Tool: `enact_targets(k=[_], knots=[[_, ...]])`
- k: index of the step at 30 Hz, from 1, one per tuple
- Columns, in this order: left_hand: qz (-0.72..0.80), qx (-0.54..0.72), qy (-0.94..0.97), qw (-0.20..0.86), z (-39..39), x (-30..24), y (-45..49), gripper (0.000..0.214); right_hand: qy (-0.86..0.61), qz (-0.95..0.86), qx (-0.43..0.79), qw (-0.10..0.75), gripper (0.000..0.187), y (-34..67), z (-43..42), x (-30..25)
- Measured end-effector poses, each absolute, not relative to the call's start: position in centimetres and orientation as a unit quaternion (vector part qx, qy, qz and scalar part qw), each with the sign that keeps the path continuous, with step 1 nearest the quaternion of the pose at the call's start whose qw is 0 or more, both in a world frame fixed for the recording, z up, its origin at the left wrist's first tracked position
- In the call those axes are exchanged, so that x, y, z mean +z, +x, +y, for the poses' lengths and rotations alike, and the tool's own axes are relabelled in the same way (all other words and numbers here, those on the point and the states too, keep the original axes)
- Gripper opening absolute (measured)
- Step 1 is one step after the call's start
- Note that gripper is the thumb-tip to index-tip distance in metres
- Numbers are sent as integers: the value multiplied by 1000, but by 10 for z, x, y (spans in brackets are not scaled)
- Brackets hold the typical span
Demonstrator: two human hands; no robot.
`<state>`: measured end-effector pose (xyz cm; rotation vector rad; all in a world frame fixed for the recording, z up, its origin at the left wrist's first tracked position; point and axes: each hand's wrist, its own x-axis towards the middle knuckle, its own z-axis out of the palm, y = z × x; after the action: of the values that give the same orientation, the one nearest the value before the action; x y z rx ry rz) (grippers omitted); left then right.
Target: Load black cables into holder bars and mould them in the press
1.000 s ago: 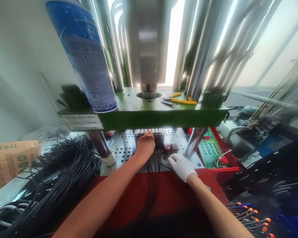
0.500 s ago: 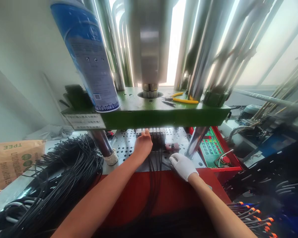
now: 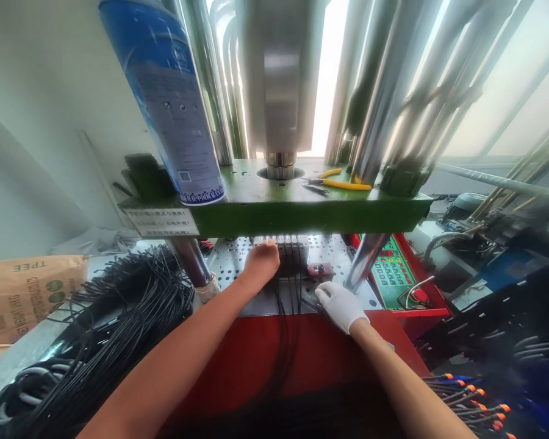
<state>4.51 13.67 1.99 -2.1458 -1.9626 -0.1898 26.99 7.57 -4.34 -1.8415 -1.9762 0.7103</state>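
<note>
My bare left hand [image 3: 262, 258] is closed at the left end of a metal mould block [image 3: 293, 251] under the press plate. Its fingertips are turned away from me, hiding whatever they hold. Several black cables [image 3: 294, 292] run from the block's slots over the front edge of the perforated metal bed [image 3: 238, 263]. My right hand [image 3: 341, 305], in a white glove, rests low at the bed's front right with its fingers curled together. A thin dark piece [image 3: 309, 303] lies against its fingers; I cannot make out what it is.
Overhead, the green press plate [image 3: 311, 218] carries a blue spray can [image 3: 176, 116] and yellow-handled pliers [image 3: 343, 183]. Steel columns [image 3: 368, 262] flank the bed. A red-framed control panel [image 3: 393, 268] stands right. Bundled black cables [image 3: 132, 305] lie left; orange-tipped cables [image 3: 478, 396] sit lower right.
My left hand has turned and drawn its fingers in at the mould block's left end. My right hand stays in place. The whole view has shifted slightly.
</note>
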Motion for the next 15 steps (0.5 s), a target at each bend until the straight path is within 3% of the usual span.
enact_targets(k=[6, 15], knots=[[-688, -75, -708, 140, 122, 7, 38, 34, -649, -697, 251, 176, 30, 270, 76, -43], [-676, -71, -724, 116, 135, 12, 26, 25, -648, -696, 253, 178, 28, 271, 76, -44]])
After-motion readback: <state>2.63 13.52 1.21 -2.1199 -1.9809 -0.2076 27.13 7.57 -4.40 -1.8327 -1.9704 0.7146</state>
